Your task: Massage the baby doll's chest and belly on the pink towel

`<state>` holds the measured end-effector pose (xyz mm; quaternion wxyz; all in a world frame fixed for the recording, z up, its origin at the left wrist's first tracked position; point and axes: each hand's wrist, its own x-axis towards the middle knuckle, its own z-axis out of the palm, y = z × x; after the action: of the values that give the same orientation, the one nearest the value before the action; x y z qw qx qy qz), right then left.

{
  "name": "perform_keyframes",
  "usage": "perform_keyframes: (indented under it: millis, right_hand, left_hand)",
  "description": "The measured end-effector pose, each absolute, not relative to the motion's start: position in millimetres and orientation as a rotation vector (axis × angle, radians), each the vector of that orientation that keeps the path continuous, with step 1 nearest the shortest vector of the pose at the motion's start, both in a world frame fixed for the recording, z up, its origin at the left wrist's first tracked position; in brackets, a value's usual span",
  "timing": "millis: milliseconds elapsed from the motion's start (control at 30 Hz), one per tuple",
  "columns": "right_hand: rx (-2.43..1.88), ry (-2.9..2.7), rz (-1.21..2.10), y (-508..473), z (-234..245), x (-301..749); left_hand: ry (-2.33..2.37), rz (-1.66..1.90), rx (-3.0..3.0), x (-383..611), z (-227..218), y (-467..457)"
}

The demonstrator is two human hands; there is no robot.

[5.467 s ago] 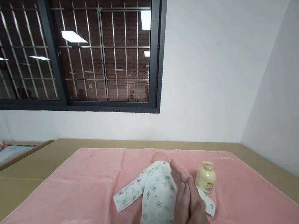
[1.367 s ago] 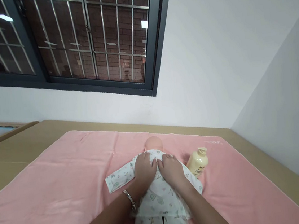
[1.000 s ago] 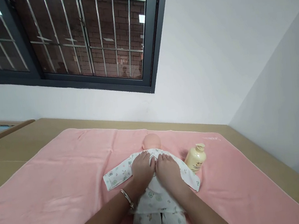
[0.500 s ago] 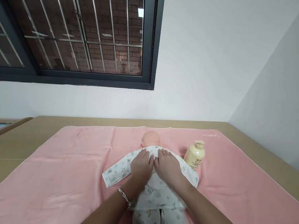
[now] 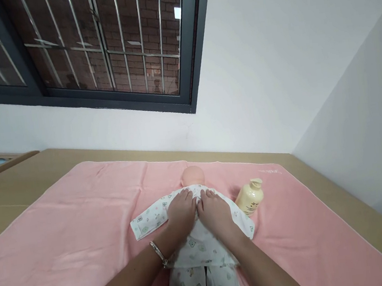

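Blanket [image 5: 85,221] in pink under everything we touch, clothed doll [image 5: 201,247] lying directly beneath our left hand [image 5: 181,210] and right hand [image 5: 215,208], both laid nearly flat on its upper torso, fingers extended, gripping nothing we can see, yellow pump bottle [image 5: 250,197] just right of our right hand, bracelet [image 5: 158,254] behind our left.

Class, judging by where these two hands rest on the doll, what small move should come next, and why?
Probably a gentle slide outward towards the sleeves: the left hand and right hand lie close together on the doll's top, and both sleeves are spread sideways.
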<state>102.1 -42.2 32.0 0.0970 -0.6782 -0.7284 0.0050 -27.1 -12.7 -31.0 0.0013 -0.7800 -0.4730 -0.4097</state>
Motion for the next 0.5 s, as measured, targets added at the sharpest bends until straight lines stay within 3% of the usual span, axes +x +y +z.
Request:
perform_keyframes:
  millis: [500]
  right_hand:
    - [-1.901, -2.131, 0.027, -35, 27, 105]
  left_hand:
    - [-1.562, -1.0, -2.573, -30, -27, 3]
